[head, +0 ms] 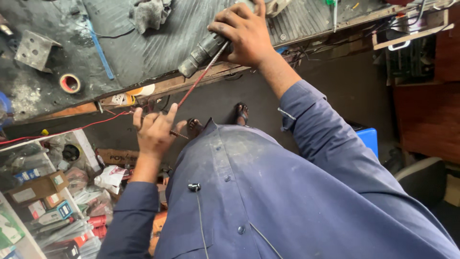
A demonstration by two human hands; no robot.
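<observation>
My right hand point(244, 31) grips a dark power drill point(201, 52) that lies on the edge of the grimy workbench point(143, 52). A twisted red cable point(196, 81) runs from the drill's chuck down to my left hand point(154, 132), which pinches its lower end with the other fingers spread. A thin red wire point(72, 130) trails off to the left from near that hand. I wear a dusty blue work shirt point(268, 192), and my sandalled feet point(242, 112) show on the floor below.
On the bench lie a roll of tape point(70, 83), a metal bracket point(34, 49), a blue tool point(99, 50) and a grey rag point(151, 13). A shelf of boxed parts point(43, 201) stands at lower left. A blue bin point(369, 139) sits on the right.
</observation>
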